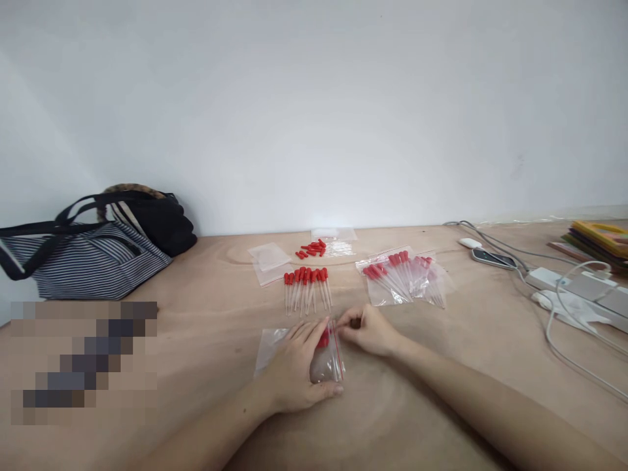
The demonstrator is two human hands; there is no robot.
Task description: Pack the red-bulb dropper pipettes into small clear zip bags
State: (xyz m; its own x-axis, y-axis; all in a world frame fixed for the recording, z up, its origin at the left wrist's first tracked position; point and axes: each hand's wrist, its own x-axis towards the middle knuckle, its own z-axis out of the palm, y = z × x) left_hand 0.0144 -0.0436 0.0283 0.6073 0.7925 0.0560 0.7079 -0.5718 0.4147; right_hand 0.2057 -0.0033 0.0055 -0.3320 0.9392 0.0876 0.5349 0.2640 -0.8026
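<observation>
A clear zip bag [328,367] with a red seal line lies on the table, with something red-topped inside, mostly covered. My left hand [289,373] rests flat across the bag, thumb apart from the fingers. At the bag's upper right corner, the fingertips of my right hand [371,332] are pinched on the seal edge. Just beyond my hands, several red-topped droppers [307,278] lie side by side. Filled zip bags of droppers [392,275] overlap to the right.
Loose red rubber bulbs [313,248], clear tubes [338,248] and flat plastic bags [269,258] lie farther back. A striped bag [98,261] stands left. On the right are a phone [493,258], a power strip [579,284], cables and a stack of coloured items [596,239].
</observation>
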